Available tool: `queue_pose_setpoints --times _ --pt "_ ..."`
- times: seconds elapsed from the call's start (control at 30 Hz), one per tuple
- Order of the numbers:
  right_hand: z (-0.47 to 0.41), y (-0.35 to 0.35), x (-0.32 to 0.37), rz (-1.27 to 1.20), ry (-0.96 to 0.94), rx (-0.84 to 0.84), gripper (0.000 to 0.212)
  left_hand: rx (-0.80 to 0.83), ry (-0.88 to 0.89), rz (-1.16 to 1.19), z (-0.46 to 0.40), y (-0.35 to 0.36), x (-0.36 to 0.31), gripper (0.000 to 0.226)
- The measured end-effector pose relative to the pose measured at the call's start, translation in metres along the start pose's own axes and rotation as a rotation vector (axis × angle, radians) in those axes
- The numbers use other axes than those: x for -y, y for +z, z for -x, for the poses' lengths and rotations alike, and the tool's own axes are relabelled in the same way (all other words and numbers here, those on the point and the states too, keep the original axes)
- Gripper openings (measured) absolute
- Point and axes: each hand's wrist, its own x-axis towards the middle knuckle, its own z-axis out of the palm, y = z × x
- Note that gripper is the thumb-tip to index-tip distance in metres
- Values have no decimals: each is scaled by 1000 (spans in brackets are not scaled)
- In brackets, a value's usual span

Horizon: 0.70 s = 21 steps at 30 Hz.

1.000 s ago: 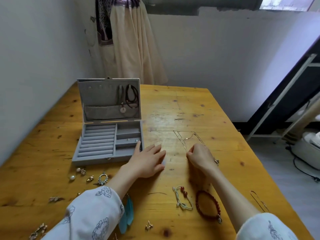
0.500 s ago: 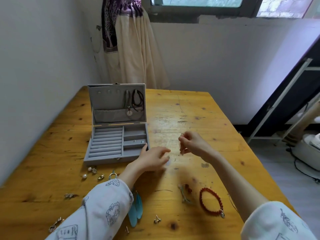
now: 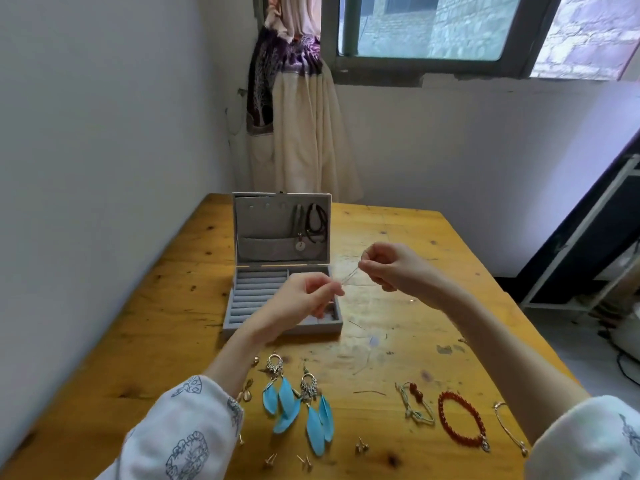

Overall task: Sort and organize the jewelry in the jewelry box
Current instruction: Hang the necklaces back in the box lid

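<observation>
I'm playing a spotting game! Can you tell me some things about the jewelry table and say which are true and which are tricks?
1. The box is open. True.
2. Both hands pinch a thin chain. True: the left hand and right hand hold it above the table.
3. The feather earrings are red. False: they are blue.
4. The red bracelet lies inside the box. False: it lies on the table.
5. Dark cords hang in the lid. True.

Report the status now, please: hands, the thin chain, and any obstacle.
Left hand and right hand both pinch the thin chain, lifted above the table. Jewelry box open, below the left hand. No obstacle visible.
</observation>
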Motion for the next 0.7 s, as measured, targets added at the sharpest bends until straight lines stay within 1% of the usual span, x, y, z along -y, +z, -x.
queue_pose_setpoints --times 0.1,0.17,0.3,0.43,0.6,0.7 --pt "-10 15 4 -14 4 49 9 -78 4 -93 6 -33 -6 13" --pt "-19 29 6 -35 -11 70 10 -106 27 -198 5 -53 -9 9" --pt "-44 55 10 -142 -65 22 10 -204 73 -388 -4 -87 -11 13" --pt "-74 71 10 -238 -79 -43 11 -260 74 -403 -17 -114 -9 11" --pt "-118 83 3 -140 -92 -88 14 -231 12 -488 -44 -141 0 13" --pt "-149 91 4 -117 -114 -90 12 -297 18 -387 -65 -151 0 15"
